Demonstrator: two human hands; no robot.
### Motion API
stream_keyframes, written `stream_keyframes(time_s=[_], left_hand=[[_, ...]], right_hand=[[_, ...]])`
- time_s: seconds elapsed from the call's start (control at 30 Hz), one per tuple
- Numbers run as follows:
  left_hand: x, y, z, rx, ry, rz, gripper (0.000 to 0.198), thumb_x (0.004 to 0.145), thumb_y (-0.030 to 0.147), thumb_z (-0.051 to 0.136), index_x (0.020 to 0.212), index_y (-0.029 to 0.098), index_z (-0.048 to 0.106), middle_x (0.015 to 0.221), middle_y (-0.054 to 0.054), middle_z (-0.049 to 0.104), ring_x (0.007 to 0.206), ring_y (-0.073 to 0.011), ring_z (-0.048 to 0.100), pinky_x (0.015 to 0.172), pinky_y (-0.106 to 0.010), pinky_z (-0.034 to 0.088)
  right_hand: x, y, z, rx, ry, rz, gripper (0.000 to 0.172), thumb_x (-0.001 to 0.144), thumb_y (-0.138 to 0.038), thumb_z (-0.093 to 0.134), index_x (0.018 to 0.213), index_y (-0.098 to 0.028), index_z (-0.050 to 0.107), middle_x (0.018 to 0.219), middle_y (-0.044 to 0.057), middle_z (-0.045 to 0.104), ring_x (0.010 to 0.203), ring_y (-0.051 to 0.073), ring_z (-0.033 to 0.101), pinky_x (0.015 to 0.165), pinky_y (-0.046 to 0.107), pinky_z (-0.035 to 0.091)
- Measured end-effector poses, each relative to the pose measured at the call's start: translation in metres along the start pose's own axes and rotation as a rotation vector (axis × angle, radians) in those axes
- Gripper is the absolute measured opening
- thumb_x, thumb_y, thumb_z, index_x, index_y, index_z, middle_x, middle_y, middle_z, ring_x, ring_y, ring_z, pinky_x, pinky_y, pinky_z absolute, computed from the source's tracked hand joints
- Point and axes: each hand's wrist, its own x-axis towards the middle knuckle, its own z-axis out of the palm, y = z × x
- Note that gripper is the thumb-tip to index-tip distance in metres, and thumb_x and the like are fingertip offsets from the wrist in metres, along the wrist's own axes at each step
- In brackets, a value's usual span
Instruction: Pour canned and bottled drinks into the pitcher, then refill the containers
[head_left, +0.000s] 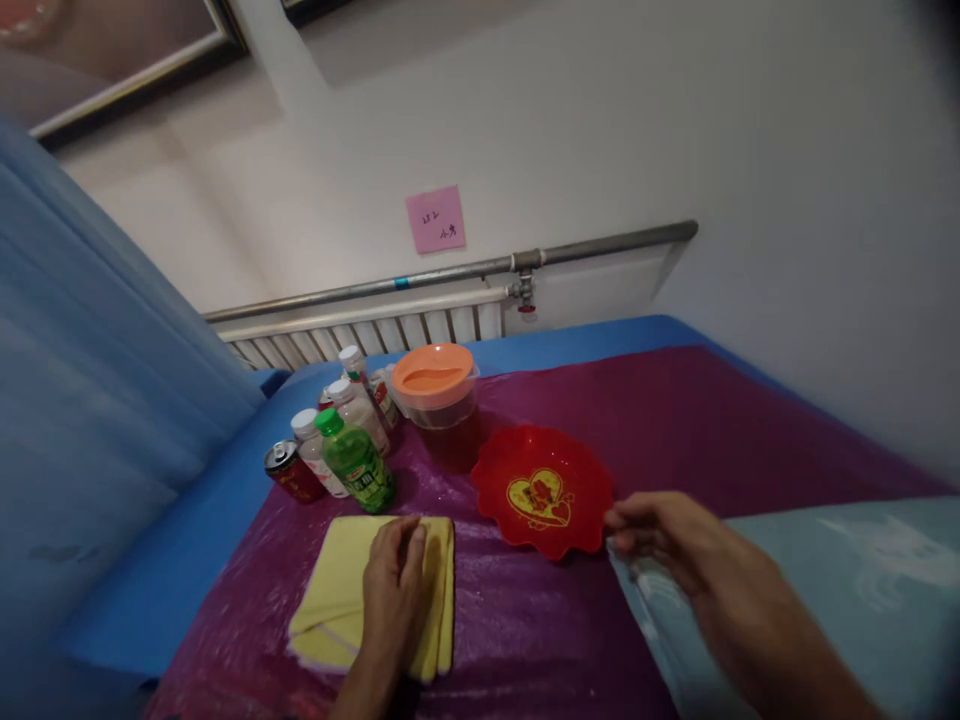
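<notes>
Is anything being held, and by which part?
It cannot be told: the left hand rests on the yellow cloth; the right hand is at the right rim of the red dish.

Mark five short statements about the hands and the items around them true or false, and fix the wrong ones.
1. The left hand rests on the folded yellow cloth. True.
2. The green bottle has a white cap. False: the cap is green.
3. The right hand is beside the red plate. True.
4. The red plate is plain. False: it bears a yellow heart design.
5. The pitcher has an orange lid. True.
</notes>
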Motion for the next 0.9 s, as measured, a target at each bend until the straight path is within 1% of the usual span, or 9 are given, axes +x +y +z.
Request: stream_keyframes(time_s=[0.1,0.2,0.3,0.4,0.5,0.6,0.7,0.77,0.9], left_hand=[[0.004,0.017,-0.007,-0.084,0.017,-0.058,0.038,0.083,0.053,0.051,0.094,0.020,0.065,0.096,-0.008,0.068,0.091,-0.0235,0.062,0.084,-0.038,0.046],[0.010,0.036,-0.012,-0.144,0.021,-0.083,0.042,0.084,0.060,0.047,0.081,0.021,0.061,0.073,-0.002,0.060,0.070,-0.0180,0.056,0.068,-0.030,0.045],[0.014,0.054,-0.018,-0.317,0.041,-0.117,0.048,0.085,0.065,0.044,0.075,0.020,0.057,0.060,0.003,0.046,0.056,-0.0133,0.043,0.054,-0.026,0.036],[0.015,0.069,-0.027,-0.518,0.081,-0.135,0.052,0.083,0.068,0.045,0.068,0.019,0.054,0.054,0.004,0.037,0.052,-0.0110,0.034,0.050,-0.024,0.028],[0.015,0.079,-0.037,-0.596,0.122,-0.089,0.055,0.082,0.069,0.044,0.063,0.019,0.053,0.051,0.004,0.035,0.049,-0.0101,0.031,0.048,-0.024,0.023],[0.015,0.083,-0.044,-0.652,0.148,-0.055,0.058,0.080,0.071,0.045,0.056,0.019,0.051,0.048,0.004,0.030,0.047,-0.0092,0.026,0.046,-0.025,0.018],[0.016,0.084,-0.047,-0.691,0.166,-0.030,0.062,0.077,0.075,0.044,0.050,0.019,0.048,0.047,0.004,0.028,0.045,-0.0089,0.024,0.045,-0.026,0.017],[0.017,0.081,-0.046,-0.696,0.168,-0.035,0.065,0.075,0.079,0.042,0.048,0.020,0.046,0.047,0.004,0.027,0.044,-0.0088,0.023,0.044,-0.026,0.017],[0.022,0.068,-0.041,-0.674,0.148,-0.126,0.066,0.074,0.081,0.039,0.048,0.021,0.044,0.045,0.005,0.024,0.043,-0.0091,0.024,0.044,-0.026,0.016]], right_hand=[[0.016,0.000,0.013,-0.083,-0.066,0.052,0.058,0.086,-0.068,0.036,0.085,-0.019,0.067,0.072,0.007,0.067,0.066,0.021,0.063,0.065,0.035,0.054],[0.015,-0.003,0.018,-0.168,-0.021,0.070,0.056,0.085,-0.067,0.035,0.083,-0.020,0.066,0.071,0.005,0.066,0.065,0.021,0.062,0.063,0.033,0.051],[0.015,-0.014,0.017,-0.174,0.031,-0.006,0.051,0.086,-0.063,0.034,0.079,-0.022,0.064,0.071,0.004,0.066,0.067,0.020,0.062,0.065,0.031,0.050],[0.017,-0.029,0.013,-0.138,0.086,-0.104,0.049,0.085,-0.064,0.035,0.080,-0.023,0.063,0.070,0.004,0.066,0.066,0.021,0.064,0.063,0.031,0.051],[0.019,-0.040,0.010,-0.102,0.129,-0.173,0.052,0.083,-0.069,0.037,0.079,-0.024,0.063,0.070,0.005,0.067,0.064,0.022,0.064,0.059,0.031,0.052],[0.019,-0.040,0.009,-0.048,0.175,-0.243,0.052,0.081,-0.072,0.040,0.076,-0.025,0.064,0.069,0.006,0.066,0.067,0.024,0.063,0.060,0.035,0.052],[0.021,-0.031,0.010,0.024,0.181,-0.276,0.050,0.084,-0.069,0.040,0.075,-0.026,0.064,0.077,0.008,0.065,0.075,0.026,0.061,0.067,0.037,0.050],[0.024,-0.025,0.012,0.044,0.165,-0.270,0.051,0.085,-0.069,0.038,0.073,-0.026,0.064,0.079,0.008,0.065,0.077,0.026,0.060,0.068,0.037,0.048],[0.031,-0.014,0.020,0.036,0.160,-0.183,0.055,0.083,-0.073,0.038,0.071,-0.026,0.064,0.071,0.006,0.063,0.070,0.025,0.058,0.063,0.036,0.047]])
